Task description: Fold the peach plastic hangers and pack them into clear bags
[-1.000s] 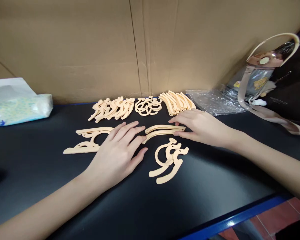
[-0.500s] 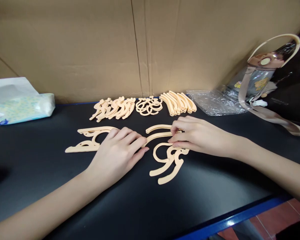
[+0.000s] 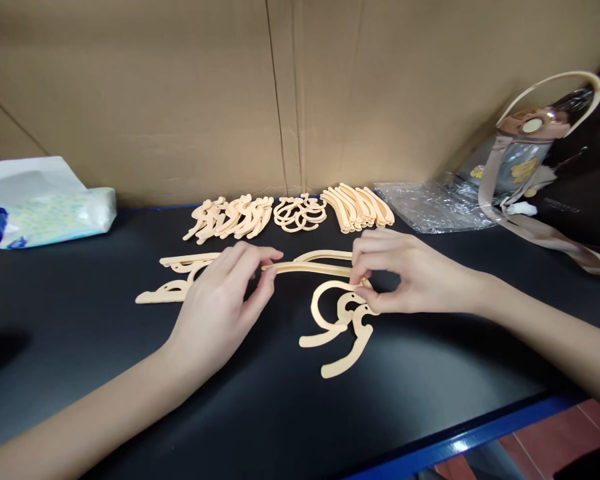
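Observation:
My left hand (image 3: 220,307) and my right hand (image 3: 405,273) each pinch one end of a long curved wooden strip (image 3: 310,268), lifted a little off the black table (image 3: 280,413). A second curved strip (image 3: 325,255) lies just behind it. Two hooked wooden pieces (image 3: 343,327) lie below the right hand's fingers. A larger bracket-shaped wooden piece (image 3: 177,277) lies left of my left hand, partly hidden by it.
Three rows of stacked wooden parts (image 3: 290,213) sit at the back by the cardboard wall (image 3: 280,100). A tissue pack (image 3: 45,213) lies at the far left, a clear plastic bag (image 3: 430,207) and a bottle with a strap (image 3: 520,153) at the right. The blue table edge (image 3: 480,437) runs bottom right.
Both hands went from lying flat on the table to pinching the ends of the front curved strip, which has risen off the surface. The camera shifted slightly.

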{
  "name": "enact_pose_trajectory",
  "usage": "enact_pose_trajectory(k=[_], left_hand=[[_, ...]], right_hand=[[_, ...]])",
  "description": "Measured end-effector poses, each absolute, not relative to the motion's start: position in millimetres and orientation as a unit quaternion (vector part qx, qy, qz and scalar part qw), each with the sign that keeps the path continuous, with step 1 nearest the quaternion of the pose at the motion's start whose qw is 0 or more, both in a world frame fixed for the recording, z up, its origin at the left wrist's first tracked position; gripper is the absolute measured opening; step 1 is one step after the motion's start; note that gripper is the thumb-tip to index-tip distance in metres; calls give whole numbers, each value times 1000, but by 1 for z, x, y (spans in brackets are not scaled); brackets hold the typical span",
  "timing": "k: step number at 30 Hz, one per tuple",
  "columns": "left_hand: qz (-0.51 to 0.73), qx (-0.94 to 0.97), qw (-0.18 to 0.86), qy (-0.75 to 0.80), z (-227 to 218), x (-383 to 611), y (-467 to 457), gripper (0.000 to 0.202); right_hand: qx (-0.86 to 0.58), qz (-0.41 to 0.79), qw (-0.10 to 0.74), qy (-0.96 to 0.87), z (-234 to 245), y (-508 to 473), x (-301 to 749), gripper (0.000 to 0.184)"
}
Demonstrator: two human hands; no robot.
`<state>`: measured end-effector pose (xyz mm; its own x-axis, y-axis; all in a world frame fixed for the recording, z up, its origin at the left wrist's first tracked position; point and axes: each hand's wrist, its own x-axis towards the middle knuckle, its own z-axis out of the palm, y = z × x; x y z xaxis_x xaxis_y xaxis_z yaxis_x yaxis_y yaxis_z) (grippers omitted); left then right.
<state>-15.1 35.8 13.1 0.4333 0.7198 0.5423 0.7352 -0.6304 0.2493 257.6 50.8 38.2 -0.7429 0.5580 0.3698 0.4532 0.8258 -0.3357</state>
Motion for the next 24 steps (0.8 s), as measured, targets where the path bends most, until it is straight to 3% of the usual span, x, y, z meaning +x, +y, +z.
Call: enact_pose_trajectory(k=[4,8,12,17,24], left_hand=[[-390,-795,-33,-464,22,-18,37,17],[-457,-720,-193,-485,28,-16,39,17],[-474,-648,-386,-455,27,-11,39,17],[-409,-545,-591,-432,28,-3,30,17],[-301,-480,-691,-450,34,13,9,19]], right_hand=[[-311,336,318,-830,44,55,264,6],[-364,497,383,-688,45,60,264,9],[-394,549,391,-625,43,59,260,14],[-403,586,355,-607,40,52,251,15],[-392,625,286,-611,34,43,235,18]])
